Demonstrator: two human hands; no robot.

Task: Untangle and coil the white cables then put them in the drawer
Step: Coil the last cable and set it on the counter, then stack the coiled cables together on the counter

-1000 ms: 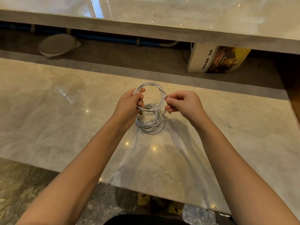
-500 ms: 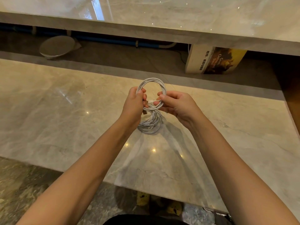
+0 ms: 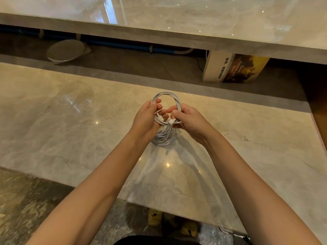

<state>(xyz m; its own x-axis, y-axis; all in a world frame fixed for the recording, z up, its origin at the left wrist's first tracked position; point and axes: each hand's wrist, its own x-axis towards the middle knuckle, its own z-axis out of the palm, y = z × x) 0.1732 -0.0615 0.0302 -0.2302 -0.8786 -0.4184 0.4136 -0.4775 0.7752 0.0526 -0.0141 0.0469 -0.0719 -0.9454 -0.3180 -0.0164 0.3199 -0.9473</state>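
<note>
A bundle of white cables (image 3: pixel 165 136) is wound into loops and held just above the marble counter (image 3: pixel 70 124). One loop rises above my fingers and the rest hangs below them. My left hand (image 3: pixel 146 119) grips the left side of the coil. My right hand (image 3: pixel 187 120) pinches the right side, with a white plug end between its fingertips. Both hands meet at the middle of the coil. No drawer is in view.
A raised marble shelf (image 3: pixel 194 23) runs across the back. In the recess under it lie a round white dish (image 3: pixel 65 49), a book (image 3: pixel 235 68) on its side and blue pipes (image 3: pixel 123 45). Patterned floor and yellow slippers (image 3: pixel 155 216) show below the counter's front edge.
My right hand has moved left, closing the gap until both hands meet at the coil's middle. The loops have been pressed narrower and the plug ends now sit between my fingers.
</note>
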